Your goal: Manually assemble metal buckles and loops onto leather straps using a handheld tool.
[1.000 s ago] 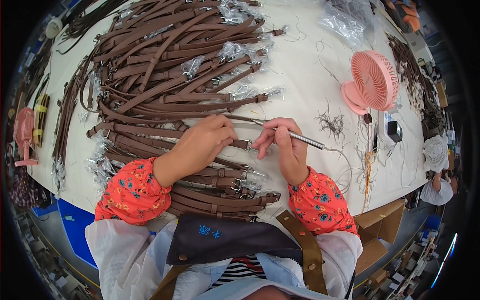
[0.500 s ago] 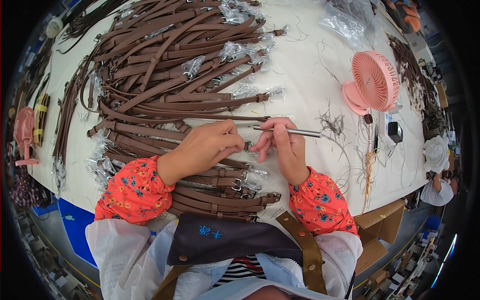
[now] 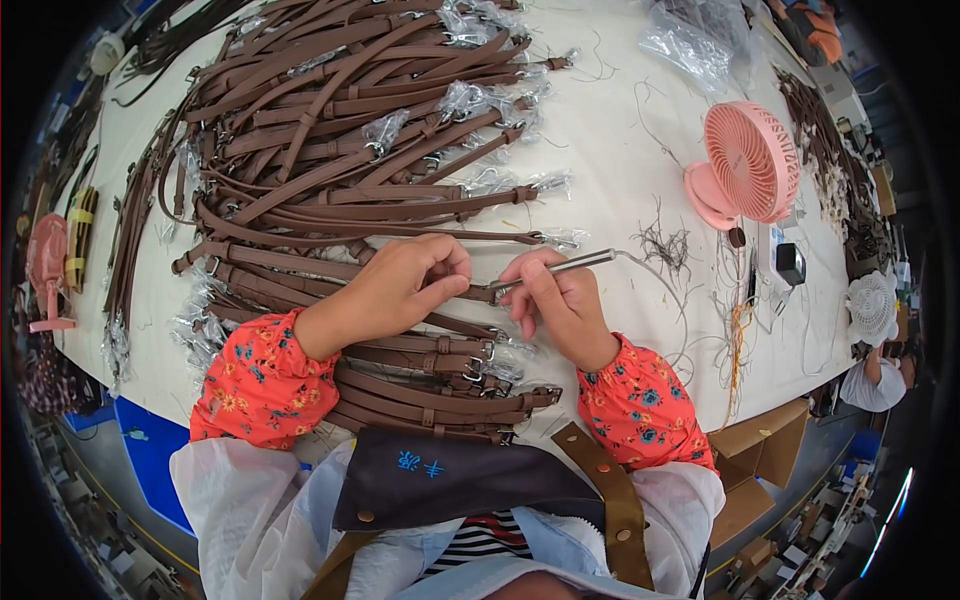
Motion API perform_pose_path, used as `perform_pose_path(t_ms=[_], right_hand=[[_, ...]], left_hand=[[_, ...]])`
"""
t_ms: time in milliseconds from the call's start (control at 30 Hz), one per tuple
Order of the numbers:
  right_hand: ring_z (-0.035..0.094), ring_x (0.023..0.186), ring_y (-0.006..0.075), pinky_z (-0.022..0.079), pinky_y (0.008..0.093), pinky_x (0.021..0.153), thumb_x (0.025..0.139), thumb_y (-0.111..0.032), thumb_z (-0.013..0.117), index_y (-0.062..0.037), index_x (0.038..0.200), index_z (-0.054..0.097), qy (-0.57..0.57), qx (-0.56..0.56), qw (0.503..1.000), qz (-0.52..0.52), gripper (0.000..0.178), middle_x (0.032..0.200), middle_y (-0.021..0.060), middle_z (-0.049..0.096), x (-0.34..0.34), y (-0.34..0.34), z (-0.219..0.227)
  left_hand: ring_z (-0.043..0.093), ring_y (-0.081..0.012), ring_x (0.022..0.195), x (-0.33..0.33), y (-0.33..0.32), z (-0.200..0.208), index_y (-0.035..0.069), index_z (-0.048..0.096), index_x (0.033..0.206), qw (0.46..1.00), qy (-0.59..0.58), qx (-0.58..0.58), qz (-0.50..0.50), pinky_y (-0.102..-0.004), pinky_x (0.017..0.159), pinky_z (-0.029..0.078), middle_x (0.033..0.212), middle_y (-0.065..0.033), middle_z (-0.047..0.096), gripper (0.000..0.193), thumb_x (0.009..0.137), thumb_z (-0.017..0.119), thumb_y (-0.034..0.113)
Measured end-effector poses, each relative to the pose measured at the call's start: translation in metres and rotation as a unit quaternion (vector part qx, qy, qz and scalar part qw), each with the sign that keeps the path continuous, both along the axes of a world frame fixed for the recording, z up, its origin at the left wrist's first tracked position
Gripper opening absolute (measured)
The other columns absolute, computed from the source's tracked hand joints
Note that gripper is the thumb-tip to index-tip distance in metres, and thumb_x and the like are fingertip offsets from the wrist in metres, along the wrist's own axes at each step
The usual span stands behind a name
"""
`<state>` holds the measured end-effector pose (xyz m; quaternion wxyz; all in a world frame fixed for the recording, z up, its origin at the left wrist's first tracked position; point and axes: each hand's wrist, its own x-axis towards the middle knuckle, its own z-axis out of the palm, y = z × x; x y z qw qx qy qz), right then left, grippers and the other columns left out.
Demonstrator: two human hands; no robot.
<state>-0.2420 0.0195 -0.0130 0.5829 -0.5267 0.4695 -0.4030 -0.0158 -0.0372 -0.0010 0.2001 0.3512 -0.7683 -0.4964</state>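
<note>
My left hand (image 3: 405, 285) is closed, thumb and fingers pinching a brown leather strap (image 3: 481, 293) just behind its metal buckle. Between the fingers of my right hand (image 3: 560, 305) is a slim silver pen-shaped tool (image 3: 585, 261), slanting down to the left. Its tip reaches the buckle end of the strap; whether it touches is too small to tell. A thin cord seems to run from the tool's upper end. More brown straps (image 3: 430, 362) with silver buckles lie side by side below my hands, and a large heap of straps (image 3: 340, 110) spreads beyond them.
A pink desk fan (image 3: 745, 165) stands at the right, near a tangle of dark threads (image 3: 668, 248) and a small black-and-white device (image 3: 788, 264). Clear plastic bags (image 3: 690, 50) lie at the far side. Another pink fan (image 3: 48, 265) is at the left. An open cardboard box (image 3: 765, 455) sits below right.
The silver tool has tilted, its tip dropping toward the buckle and its upper end rising. My left hand has shifted slightly left and its grip shows more plainly.
</note>
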Motion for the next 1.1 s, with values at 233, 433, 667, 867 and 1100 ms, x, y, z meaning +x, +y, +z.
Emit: perform_pose_path(t_ms=[233, 433, 667, 867, 1100], right_hand=[[0.055, 0.048, 0.0073, 0.042, 0.021, 0.046, 0.104, -0.035, 0.042, 0.0014, 0.094, 0.063, 0.015, -0.007, 1.0, 0.004, 0.043, 0.067, 0.0034, 0.06, 0.001, -0.002, 0.001], [0.054, 0.05, 0.008, 0.043, 0.0193, 0.047, 0.104, -0.034, 0.043, 0.0025, 0.1, 0.059, 0.013, -0.008, 1.0, 0.017, 0.04, 0.069, 0.0077, 0.061, 0.0, -0.002, 0.002], [0.054, 0.05, 0.0083, 0.043, 0.0194, 0.047, 0.104, -0.035, 0.043, 0.0029, 0.099, 0.059, 0.021, -0.014, 1.0, 0.017, 0.042, 0.068, 0.0078, 0.061, 0.002, 0.0, 0.001], [0.055, 0.049, 0.0084, 0.044, 0.0209, 0.047, 0.104, -0.035, 0.043, 0.0039, 0.086, 0.063, 0.001, 0.025, 1.0, -0.012, 0.047, 0.074, 0.0053, 0.062, -0.001, 0.0, 0.001], [0.055, 0.048, 0.0094, 0.044, 0.022, 0.046, 0.103, -0.032, 0.044, 0.0065, 0.072, 0.062, -0.008, -0.018, 1.0, -0.016, 0.052, 0.084, 0.0091, 0.063, 0.0, -0.003, 0.0]], left_hand=[[0.057, -0.0186, 0.069, -0.001, -0.001, 0.004, 0.0, 0.058, 0.089, 1.0, 0.001, 0.002, -0.004, -0.0324, 0.064, 0.046, 0.079, -0.0094, 0.06, 0.011, 0.088, 0.065, 0.009], [0.057, -0.0185, 0.068, 0.0, -0.001, 0.002, 0.0, 0.058, 0.089, 1.0, 0.008, -0.011, -0.015, -0.032, 0.064, 0.046, 0.079, -0.0089, 0.06, 0.012, 0.088, 0.065, 0.009], [0.056, -0.0165, 0.066, 0.001, 0.002, -0.002, 0.001, 0.056, 0.092, 0.999, 0.033, 0.009, 0.008, -0.0308, 0.062, 0.046, 0.078, -0.0072, 0.058, 0.01, 0.087, 0.064, 0.006], [0.056, -0.0174, 0.071, -0.001, 0.008, 0.005, 0.003, 0.055, 0.098, 0.992, -0.05, -0.113, -0.027, -0.0305, 0.059, 0.045, 0.084, -0.005, 0.051, 0.021, 0.083, 0.07, 0.007], [0.054, -0.0326, 0.082, -0.003, 0.009, -0.004, 0.004, 0.056, 0.086, 0.948, -0.092, -0.3, -0.053, -0.0416, 0.07, 0.045, 0.085, -0.0108, 0.053, 0.013, 0.081, 0.068, 0.008]])
